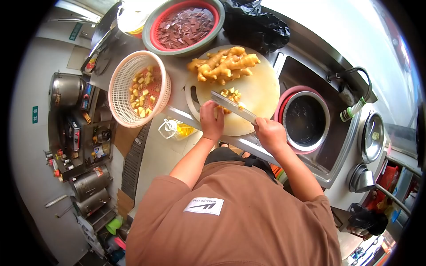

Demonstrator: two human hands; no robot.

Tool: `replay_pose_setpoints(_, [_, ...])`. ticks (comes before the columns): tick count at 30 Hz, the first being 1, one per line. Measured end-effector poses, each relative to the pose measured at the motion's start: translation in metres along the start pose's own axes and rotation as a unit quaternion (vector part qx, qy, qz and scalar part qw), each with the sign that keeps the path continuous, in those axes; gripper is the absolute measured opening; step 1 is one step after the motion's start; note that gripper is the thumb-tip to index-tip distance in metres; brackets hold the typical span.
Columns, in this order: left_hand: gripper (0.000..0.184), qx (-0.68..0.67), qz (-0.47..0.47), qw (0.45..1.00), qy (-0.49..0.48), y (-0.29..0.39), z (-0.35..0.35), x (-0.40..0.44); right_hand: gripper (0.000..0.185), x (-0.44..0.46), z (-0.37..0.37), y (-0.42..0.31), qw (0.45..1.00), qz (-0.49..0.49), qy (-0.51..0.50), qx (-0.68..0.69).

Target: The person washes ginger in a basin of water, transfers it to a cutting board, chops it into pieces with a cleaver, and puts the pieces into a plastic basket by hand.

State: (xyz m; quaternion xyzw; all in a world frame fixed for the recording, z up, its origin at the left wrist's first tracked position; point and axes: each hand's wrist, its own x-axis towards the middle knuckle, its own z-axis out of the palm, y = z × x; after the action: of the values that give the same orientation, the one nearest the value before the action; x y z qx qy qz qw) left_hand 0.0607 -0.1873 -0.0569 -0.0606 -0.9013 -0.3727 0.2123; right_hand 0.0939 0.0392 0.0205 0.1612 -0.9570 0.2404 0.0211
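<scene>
My right hand (pixel 270 134) is wrapped round the handle of a kitchen knife (pixel 237 109), whose blade slants up to the left over the round white cutting board (pixel 264 95). My left hand (pixel 211 119) is at the board's near left, fingers curled in close to the blade's tip; whatever is under them is hidden. Small cut ginger pieces (pixel 231 93) lie just beyond the blade, a few showing on its near side. A heap of whole ginger (pixel 224 65) rests on the far part of the board.
Left of the board, a white plastic basket (pixel 116 99) holds ginger chunks. Behind it, a grey basin (pixel 149 39) contains a red colander with dark brown pieces in liquid. A black plastic bag (pixel 257 26) lies at the back. On the right, a metal bowl (pixel 327 116) sits in the sink (pixel 330 166).
</scene>
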Motion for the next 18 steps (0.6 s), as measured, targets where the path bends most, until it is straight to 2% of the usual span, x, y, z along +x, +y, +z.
replay_pose_setpoints(1, [0.027,-0.003,0.004,1.0,-0.004,0.002,-0.001,0.001,0.01,0.001,-0.001,0.0,1.0,-0.007,0.0,-0.012])
replay_pose_setpoints(3, [0.021,-0.102,-0.109,0.989,-0.012,0.009,-0.007,-0.001,0.01,0.003,0.001,0.0,1.0,-0.019,0.015,0.0])
replay_pose_setpoints(4, [0.019,-0.176,-0.202,0.963,-0.033,0.015,-0.011,-0.003,0.01,0.002,0.003,0.0,0.999,-0.036,0.027,0.013])
replay_pose_setpoints(5, [0.019,-0.174,-0.198,0.964,-0.036,0.016,-0.015,-0.004,0.01,0.002,0.004,-0.001,0.999,-0.033,0.031,0.015])
replay_pose_setpoints(6, [0.019,-0.336,-0.293,0.895,-0.027,0.017,-0.018,-0.003,0.008,0.001,0.006,-0.001,0.994,-0.04,0.048,0.091])
replay_pose_setpoints(7, [0.019,-0.484,-0.378,0.789,-0.017,0.024,-0.027,0.005,0.007,0.001,0.007,-0.002,0.983,-0.048,0.064,0.167])
replay_pose_setpoints(8, [0.019,-0.594,-0.428,0.679,-0.04,0.029,-0.037,0.015,0.007,-0.001,0.007,-0.005,0.982,-0.048,0.067,0.168])
replay_pose_setpoints(9, [0.019,-0.594,-0.427,0.68,-0.04,0.021,-0.04,0.017,0.011,-0.003,0.006,-0.008,0.96,0.027,0.009,0.28])
replay_pose_setpoints(10, [0.02,-0.752,-0.397,0.512,-0.124,0.01,-0.041,0.016,0.015,-0.003,0.003,-0.013,0.915,0.1,-0.05,0.387])
replay_pose_setpoints(11, [0.023,-0.864,-0.341,0.312,-0.201,0.001,-0.041,0.013,0.015,-0.001,-0.001,-0.017,0.915,0.098,-0.051,0.387])
replay_pose_setpoints(12, [0.035,-0.827,-0.402,0.351,-0.178,0.019,-0.051,0.022,0.019,0.002,-0.009,-0.023,0.861,0.179,-0.097,0.466])
replay_pose_setpoints(13, [0.035,-0.827,-0.4,0.352,-0.177,0.026,-0.053,0.025,0.022,0.005,-0.015,-0.026,0.792,0.257,-0.142,0.535])
replay_pose_setpoints(15, [0.044,-0.784,-0.457,0.38,-0.177,0.032,-0.056,0.029,0.024,0.003,-0.015,-0.024,0.786,0.267,-0.136,0.54])
replay_pose_setpoints(16, [0.047,-0.804,-0.449,0.344,-0.182,0.022,-0.05,0.022,0.025,-0.002,-0.01,-0.019,0.772,0.282,-0.132,0.554])
replay_pose_setpoints(18, [0.046,-0.799,-0.444,0.358,-0.19,0.017,-0.043,0.017,0.026,-0.01,-0.005,-0.012,0.757,0.3,-0.13,0.566])
